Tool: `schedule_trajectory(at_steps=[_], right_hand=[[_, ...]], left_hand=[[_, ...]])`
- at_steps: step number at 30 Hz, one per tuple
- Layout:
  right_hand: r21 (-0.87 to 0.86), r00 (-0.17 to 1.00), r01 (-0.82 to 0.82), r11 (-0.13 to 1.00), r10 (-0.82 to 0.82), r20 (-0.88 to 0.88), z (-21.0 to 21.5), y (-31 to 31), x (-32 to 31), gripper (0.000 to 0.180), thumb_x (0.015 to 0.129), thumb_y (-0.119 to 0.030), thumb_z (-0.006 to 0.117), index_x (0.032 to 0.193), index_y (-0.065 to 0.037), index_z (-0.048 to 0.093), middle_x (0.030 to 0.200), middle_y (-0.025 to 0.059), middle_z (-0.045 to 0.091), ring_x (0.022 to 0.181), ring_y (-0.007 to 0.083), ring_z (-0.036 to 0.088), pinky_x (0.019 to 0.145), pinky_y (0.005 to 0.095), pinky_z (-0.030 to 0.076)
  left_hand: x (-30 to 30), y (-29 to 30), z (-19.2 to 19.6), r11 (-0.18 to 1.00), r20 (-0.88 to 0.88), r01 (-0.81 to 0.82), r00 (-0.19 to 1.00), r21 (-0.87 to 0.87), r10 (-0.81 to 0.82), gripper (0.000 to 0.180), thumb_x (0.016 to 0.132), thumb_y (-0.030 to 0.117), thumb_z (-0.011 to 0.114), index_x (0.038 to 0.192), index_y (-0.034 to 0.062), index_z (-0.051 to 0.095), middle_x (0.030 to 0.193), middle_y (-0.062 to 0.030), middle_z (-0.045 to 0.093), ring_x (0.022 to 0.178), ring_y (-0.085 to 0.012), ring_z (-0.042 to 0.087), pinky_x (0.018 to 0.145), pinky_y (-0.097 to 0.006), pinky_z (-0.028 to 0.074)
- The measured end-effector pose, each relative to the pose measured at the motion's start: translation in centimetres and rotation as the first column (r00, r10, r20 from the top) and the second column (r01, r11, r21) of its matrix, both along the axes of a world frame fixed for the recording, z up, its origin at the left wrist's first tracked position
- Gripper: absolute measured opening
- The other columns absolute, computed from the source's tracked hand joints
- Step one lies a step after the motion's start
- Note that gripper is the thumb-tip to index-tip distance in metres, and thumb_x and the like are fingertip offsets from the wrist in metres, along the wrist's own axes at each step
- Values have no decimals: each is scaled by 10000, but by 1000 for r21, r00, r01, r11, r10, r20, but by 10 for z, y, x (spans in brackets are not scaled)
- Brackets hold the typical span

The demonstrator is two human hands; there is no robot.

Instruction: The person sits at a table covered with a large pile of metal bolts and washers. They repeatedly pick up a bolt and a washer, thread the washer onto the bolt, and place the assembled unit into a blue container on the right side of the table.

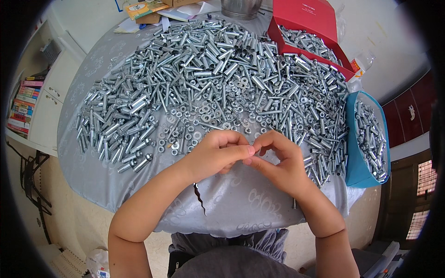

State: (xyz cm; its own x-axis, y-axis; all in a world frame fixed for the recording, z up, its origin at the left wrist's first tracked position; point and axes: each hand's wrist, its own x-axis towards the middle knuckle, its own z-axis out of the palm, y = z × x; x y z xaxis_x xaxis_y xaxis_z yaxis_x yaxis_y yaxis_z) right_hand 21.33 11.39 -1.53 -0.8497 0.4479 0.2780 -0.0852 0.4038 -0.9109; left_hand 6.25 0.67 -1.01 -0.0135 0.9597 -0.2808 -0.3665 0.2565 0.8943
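Through my remote feed I count two bare hands: one left hand (pixel 215 155) and one right hand (pixel 283 163). One table in silver-grey patterned cloth (pixel 95 169) carries one broad heap of shiny steel bolts and tubes (pixel 222 60), hundreds of pieces, too tangled for me to tally. Flat steel washers and small nuts (pixel 188 136) number in the dozens. I see one open red cardboard box (pixel 342 68), one turquoise open-topped bin (pixel 359 173) and one round grey metal pot (pixel 241 9).
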Motion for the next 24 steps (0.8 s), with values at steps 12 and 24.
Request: schedule_trajectory(at_steps=[12, 24], right_hand=[[-171, 973, 207, 963, -221, -66, 8, 5, 4, 160, 749, -34, 651, 884, -15, 567, 827, 27, 572, 745, 97, 524, 659, 228, 415], [614, 939, 194, 765, -325, 109, 2, 25, 2, 153, 705, -59, 642, 856, -34, 641, 853, 88, 559, 794, 248, 527, 712, 335, 438]], left_hand=[[-5, -2, 10, 992, 66, -128, 990, -7, 128, 181, 843, 164, 493, 814, -13, 516, 493, 66, 290, 410, -25, 222, 396, -209, 197], [-8, -3, 5, 979, 49, -199, 979, 46, 197, 118, 776, 95, 472, 772, -17, 510, 486, 67, 295, 396, -20, 216, 384, -210, 184]])
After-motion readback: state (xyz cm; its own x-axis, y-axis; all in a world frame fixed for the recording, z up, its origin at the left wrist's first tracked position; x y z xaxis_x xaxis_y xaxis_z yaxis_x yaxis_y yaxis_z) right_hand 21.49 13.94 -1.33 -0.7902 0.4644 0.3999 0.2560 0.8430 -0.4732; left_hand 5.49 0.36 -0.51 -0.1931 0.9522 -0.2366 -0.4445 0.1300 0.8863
